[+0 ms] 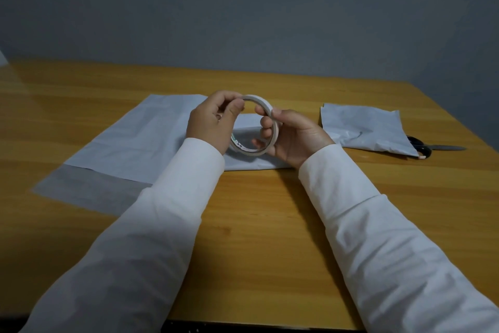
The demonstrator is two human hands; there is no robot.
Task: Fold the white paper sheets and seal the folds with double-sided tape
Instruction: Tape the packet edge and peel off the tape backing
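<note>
Both hands hold a roll of double-sided tape [255,127] up above the wooden table [270,211]: the right hand [293,138] grips its right side with fingers through the ring, and the left hand [213,122] pinches the top edge, perhaps at the tape's loose end, though that is too small to tell. Beneath them a large white paper sheet [129,143] lies flat and partly folded. A second, creased sheet [361,127] lies to the right, partly covering black-handled scissors [432,147].

Dim, bluish cast; dark vignetted corners; soft focus.
</note>
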